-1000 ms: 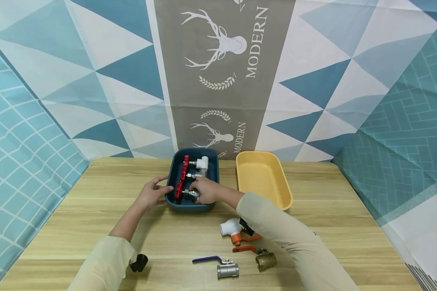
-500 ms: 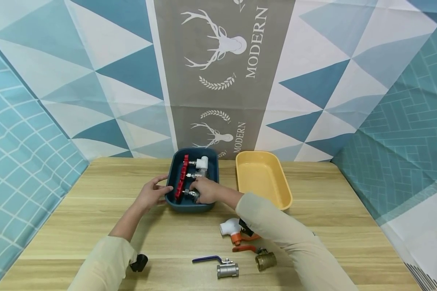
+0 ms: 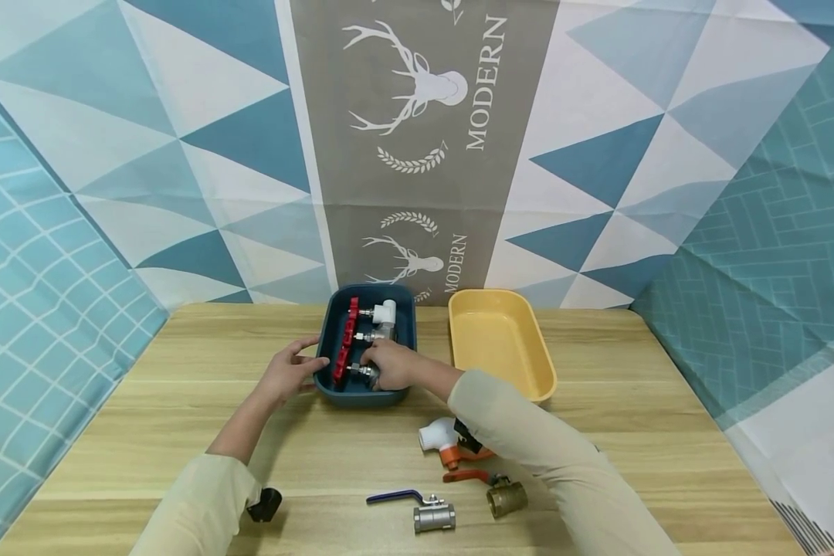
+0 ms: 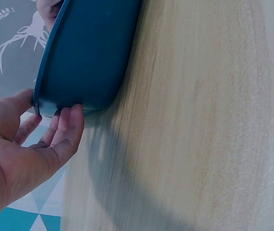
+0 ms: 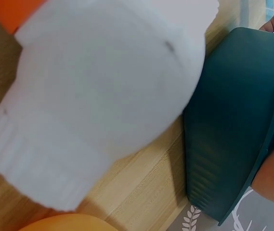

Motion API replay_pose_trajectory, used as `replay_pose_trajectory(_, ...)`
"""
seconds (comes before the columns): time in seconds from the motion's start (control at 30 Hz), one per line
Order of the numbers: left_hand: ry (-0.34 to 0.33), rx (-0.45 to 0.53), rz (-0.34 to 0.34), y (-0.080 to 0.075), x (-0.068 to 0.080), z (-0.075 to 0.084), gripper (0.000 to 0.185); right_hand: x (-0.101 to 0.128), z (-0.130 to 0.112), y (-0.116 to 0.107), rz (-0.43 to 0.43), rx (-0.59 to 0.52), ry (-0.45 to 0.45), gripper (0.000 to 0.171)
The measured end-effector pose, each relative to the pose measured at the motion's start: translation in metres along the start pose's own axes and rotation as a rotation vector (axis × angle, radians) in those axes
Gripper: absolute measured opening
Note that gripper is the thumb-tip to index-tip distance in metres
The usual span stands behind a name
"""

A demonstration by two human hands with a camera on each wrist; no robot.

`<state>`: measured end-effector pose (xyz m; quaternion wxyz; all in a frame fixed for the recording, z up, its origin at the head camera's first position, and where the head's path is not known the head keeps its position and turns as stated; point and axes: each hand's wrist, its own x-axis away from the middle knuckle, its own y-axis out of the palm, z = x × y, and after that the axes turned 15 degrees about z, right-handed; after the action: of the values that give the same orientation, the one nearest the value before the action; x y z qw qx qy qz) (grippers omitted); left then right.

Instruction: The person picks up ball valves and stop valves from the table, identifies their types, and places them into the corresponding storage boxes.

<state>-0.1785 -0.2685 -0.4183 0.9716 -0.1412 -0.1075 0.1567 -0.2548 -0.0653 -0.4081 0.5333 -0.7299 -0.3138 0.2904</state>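
Observation:
In the head view a dark blue plastic bin (image 3: 364,400) stands at the back of the table. Three red-handled valves lie in it side by side: a white one (image 3: 385,312) at the far end, a metal one (image 3: 367,337) in the middle, and another metal valve (image 3: 360,371) nearest. My left hand (image 3: 286,376) pinches the bin's left rim, thumb at the edge and fingers against the outer wall, as the left wrist view shows. My right hand (image 3: 393,363) reaches over the right rim and grips the nearest valve's body, which its fingers partly cover.
A yellow bin (image 3: 493,332) stands right of the blue one. Beneath my right forearm lie a white ball valve (image 3: 439,434) with an orange handle and a brass ball valve (image 3: 507,498). A silver ball valve (image 3: 434,516) with a blue lever lies near the front.

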Motion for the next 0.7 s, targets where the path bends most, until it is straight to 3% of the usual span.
replay_pose_trajectory(0.7, 0.003, -0.007, 0.009, 0.0005, 0.0014, 0.0005, 0.057, 0.0023, -0.0017, -0.0003, 0.070, -0.022, 0.035, 0.041)
